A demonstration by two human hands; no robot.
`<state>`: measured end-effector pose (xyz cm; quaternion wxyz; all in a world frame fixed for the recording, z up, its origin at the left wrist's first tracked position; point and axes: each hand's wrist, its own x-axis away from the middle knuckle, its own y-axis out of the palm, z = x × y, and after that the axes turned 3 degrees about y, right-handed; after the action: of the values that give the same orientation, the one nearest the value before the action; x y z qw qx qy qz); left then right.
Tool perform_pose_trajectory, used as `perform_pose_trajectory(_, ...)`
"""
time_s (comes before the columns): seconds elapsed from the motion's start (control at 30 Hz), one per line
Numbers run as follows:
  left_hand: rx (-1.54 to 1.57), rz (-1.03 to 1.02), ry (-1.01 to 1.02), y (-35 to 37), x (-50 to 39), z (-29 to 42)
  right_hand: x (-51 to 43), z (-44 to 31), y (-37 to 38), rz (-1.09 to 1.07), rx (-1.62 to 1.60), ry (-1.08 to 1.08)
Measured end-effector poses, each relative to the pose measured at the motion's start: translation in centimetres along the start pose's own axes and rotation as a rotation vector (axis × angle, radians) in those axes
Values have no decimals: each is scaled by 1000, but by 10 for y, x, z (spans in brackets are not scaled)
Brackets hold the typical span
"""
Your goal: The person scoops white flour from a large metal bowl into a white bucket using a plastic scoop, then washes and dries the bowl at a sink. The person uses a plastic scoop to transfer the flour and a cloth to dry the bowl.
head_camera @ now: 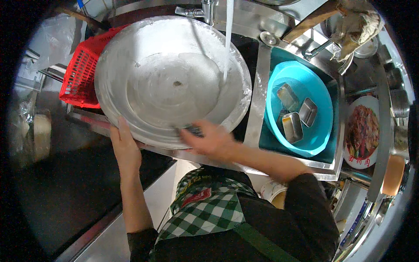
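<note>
A large, wide metal basin (pixel 147 65) rests tilted over the left sink, its inside wet and streaked with whitish residue. Water (pixel 229 39) streams down into its right part and spreads in a foamy sheet. My left hand (pixel 126 147) grips the near left rim, fingers against the metal and partly hidden. Blurred by motion, my right hand (pixel 209 139) holds a dark scrubber (pixel 195 130) against the near inner wall of the basin. The scrubber's exact kind cannot be made out. A small dark spot (pixel 177 84) marks the basin's bottom.
A turquoise plastic tub (pixel 273 121) with several small metal containers (pixel 292 127) in water stands in the right sink. A red plastic basket (pixel 80 75) is behind the basin's left side. A metal faucet (pixel 208 13) rises at the back. A wooden handle (pixel 311 21) juts in at upper right.
</note>
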<state>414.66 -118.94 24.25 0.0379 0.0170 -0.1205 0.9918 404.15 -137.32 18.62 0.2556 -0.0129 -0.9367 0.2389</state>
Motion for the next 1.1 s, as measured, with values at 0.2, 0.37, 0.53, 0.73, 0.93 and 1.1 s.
perform_pose_trajectory(0.2, 31, 61, -119, 0, -2, 16, -45, 88, -118, 147, 454, -635)
perform_pose_trajectory(0.37, -134, 93, 28, -1, -7, 9, -16, 65, -22, 144, 371, -838)
perform_pose_trajectory(0.53, -641, 81, 233, -29, -31, -9, -21, 65, -49, -16, 415, -893)
perform_pose_trajectory(0.73, 12, 104, -69, -24, -36, 1, -77, 123, -128, 96, 791, -961)
perform_pose_trajectory(0.93, 24, 23, -89, -11, -13, 25, -6, 42, -40, 68, 704, -739)
perform_pose_trajectory(1.1, -87, 90, 50, 0, -15, 3, 7, -30, 18, 275, 331, -670)
